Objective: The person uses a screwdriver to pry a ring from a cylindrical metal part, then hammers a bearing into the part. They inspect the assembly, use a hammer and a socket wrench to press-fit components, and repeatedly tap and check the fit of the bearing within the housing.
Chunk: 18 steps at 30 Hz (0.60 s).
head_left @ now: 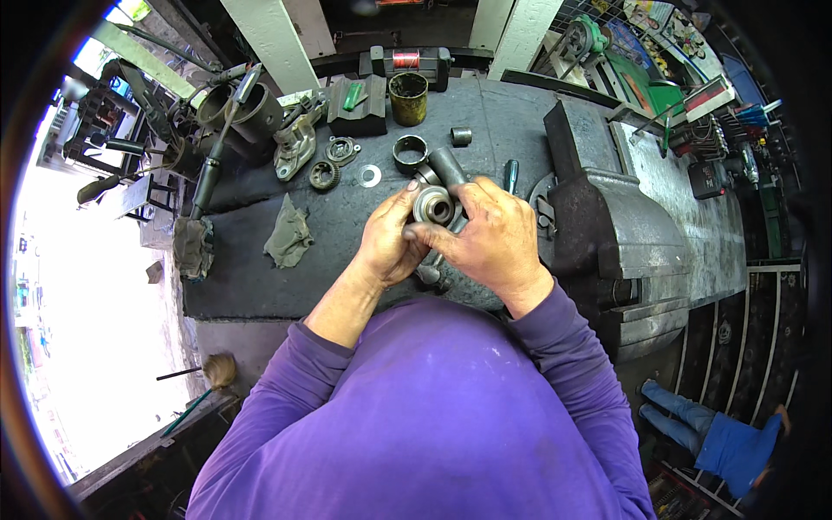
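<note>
Close to my body, above the dark workbench (234, 290), both hands hold a round metal part (433, 206) with stepped rings and a central bore. My left hand (388, 238) is closed around its left side. My right hand (498, 230) grips the other side, its thumb across the near edge. Just beyond them a grey metal tube (446, 165) lies tilted, and next to it stands a dark metal ring (410, 151). A small metal bushing (461, 136) sits farther back. To the left lie a flat washer (370, 176) and a toothed gear (325, 176).
A large bench vise (641, 221) stands at the right, with a green-handled screwdriver (511, 176) nearby. Leftward are a grey rag (289, 232) and a grease gun (208, 178). A grimy yellow tin (408, 102) stands at the back. A person in blue (737, 446) is at lower right.
</note>
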### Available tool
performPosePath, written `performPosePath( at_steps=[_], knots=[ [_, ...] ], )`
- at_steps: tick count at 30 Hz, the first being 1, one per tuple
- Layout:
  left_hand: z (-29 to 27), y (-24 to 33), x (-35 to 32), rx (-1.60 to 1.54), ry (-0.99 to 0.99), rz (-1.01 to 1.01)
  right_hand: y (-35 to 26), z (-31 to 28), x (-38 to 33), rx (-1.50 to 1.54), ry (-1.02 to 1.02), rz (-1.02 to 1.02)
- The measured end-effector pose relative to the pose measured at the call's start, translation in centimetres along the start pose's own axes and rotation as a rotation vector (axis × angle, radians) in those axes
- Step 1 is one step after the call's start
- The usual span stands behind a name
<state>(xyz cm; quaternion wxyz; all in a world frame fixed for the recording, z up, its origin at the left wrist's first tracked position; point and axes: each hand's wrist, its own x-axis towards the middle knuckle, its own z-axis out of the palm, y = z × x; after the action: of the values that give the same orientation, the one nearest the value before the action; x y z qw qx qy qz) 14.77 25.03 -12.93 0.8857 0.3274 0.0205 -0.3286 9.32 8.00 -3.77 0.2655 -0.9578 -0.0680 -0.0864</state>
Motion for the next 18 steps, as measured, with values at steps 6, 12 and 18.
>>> performPosePath(
  at_steps=[6, 12, 18],
  knots=[
    [0.3, 0.1, 0.2, -0.086, -0.065, -0.033, 0.0, 0.6, -0.4, 0.147, 0.155, -0.231],
    [0.3, 0.1, 0.3, -0.219, -0.335, -0.023, 0.2, -0.2, -0.6, -0.028, -0.147, 0.056],
    [0.9, -0.3, 0.2, -0.072, 0.195, -0.037, 0.6, 0.1, 0.2, 0.196, 0.020, -0.198]
  ],
)
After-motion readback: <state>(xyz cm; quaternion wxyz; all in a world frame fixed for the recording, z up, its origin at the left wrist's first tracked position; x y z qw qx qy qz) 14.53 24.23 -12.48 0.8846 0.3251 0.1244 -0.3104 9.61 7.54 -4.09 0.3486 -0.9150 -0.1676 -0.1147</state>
